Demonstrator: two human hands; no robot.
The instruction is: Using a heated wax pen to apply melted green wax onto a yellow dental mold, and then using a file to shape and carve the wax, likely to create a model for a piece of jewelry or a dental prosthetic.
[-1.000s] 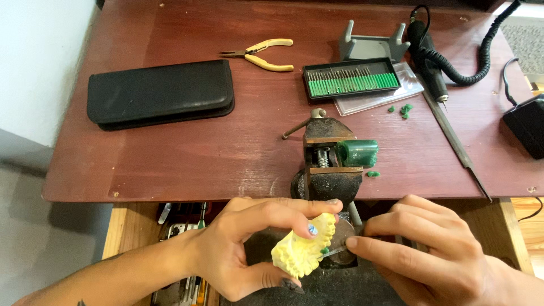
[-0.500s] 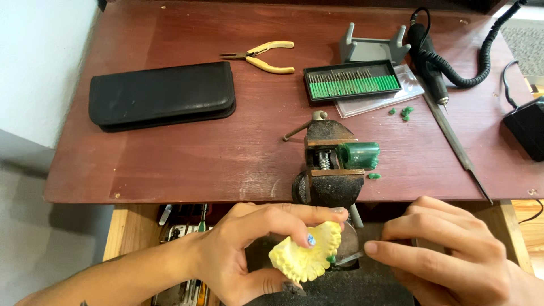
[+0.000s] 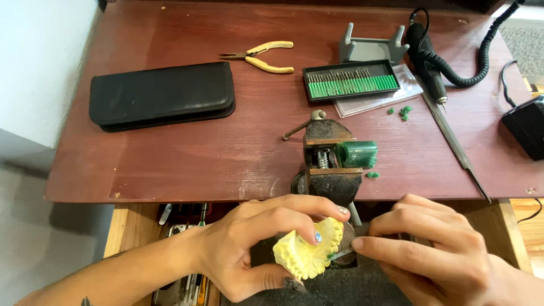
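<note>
My left hand (image 3: 258,243) grips a yellow model of teeth (image 3: 306,255) in front of the desk's near edge, thumb below and fingers over the top. My right hand (image 3: 436,249) pinches a thin metal tool (image 3: 340,254) whose tip, with a bit of green on it, touches the model's right side. Just behind my hands a small bench vise (image 3: 328,164) is fixed to the desk edge, with a green block (image 3: 357,154) at its right side.
The brown desk (image 3: 170,158) carries a black zip case (image 3: 161,95), yellow-handled pliers (image 3: 263,55), a tray of green-shanked burs (image 3: 350,80), a grey stand (image 3: 371,48), a black rotary handpiece (image 3: 428,62) with coiled cord, a long file (image 3: 453,144), green crumbs (image 3: 403,110) and a black box (image 3: 527,127). A drawer of tools (image 3: 181,249) is under my left wrist.
The view has drifted slightly. My hands have shifted a little lower and the yellow model has turned slightly in my left hand, with the tool tip staying at its right side.
</note>
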